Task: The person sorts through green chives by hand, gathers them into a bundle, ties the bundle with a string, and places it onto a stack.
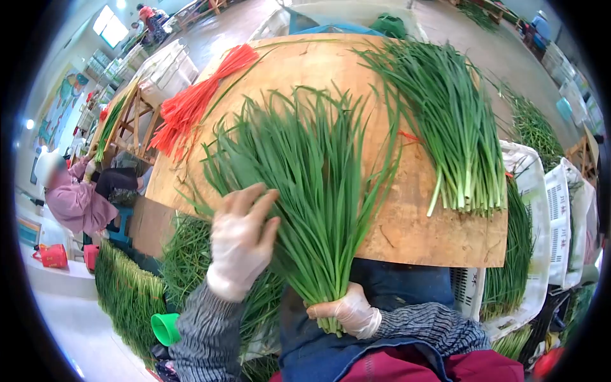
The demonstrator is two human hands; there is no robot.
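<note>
A fanned bunch of long green stalks (pixel 318 184) is gripped near its pale lower ends by my right hand (pixel 347 312), at the table's near edge. My left hand (pixel 245 235), in a thin whitish glove, is at the left side of the bunch with its fingers apart. The leafy tips spread over the wooden table (pixel 420 235). Another pile of green stalks (pixel 452 121) lies on the table's right part, its pale ends toward me. Red strips (pixel 191 105) lie in a heap at the table's left edge.
White crates (pixel 541 210) stand to the right, one with green bundles. Stacked green stalks (pixel 130 293) and a green cup (pixel 165 329) are at lower left. A co-worker in a pink top (pixel 79 197) sits at the left. Loose stalks (pixel 531 127) lie on the floor beyond.
</note>
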